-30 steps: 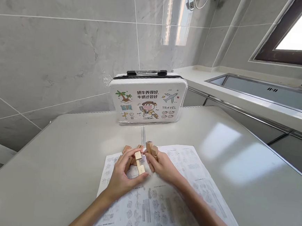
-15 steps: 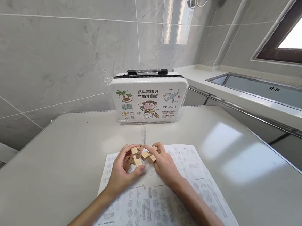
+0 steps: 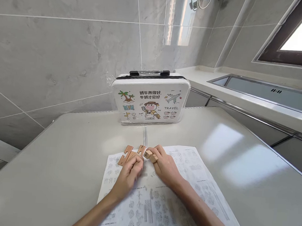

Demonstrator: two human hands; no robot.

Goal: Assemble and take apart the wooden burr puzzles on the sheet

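My right hand (image 3: 165,165) is closed round light wooden puzzle pieces (image 3: 153,158), whose square ends stick out past the fingertips; a dark mark shows on one end. Just left of it, my left hand (image 3: 130,173) has its fingers curled in, and what they hold, if anything, is hidden. Behind those fingers a flat reddish-brown notched wooden piece (image 3: 125,155) lies on the printed sheet (image 3: 188,171). A second notched piece (image 3: 141,150) stands out between the two hands. Part of another tan piece is covered by my left fingers.
The sheet, full of small line drawings, lies on a pale table (image 3: 71,162). Upright at the back is a white cartoon-printed case (image 3: 152,99) with a black handle, against grey tiles. To the right runs a counter with a sink (image 3: 267,91).
My left hand has turned over and curled its fingers, coming off the pieces it held spread before. The reddish-brown notched pieces now show more fully. My right hand stays nearly in place.
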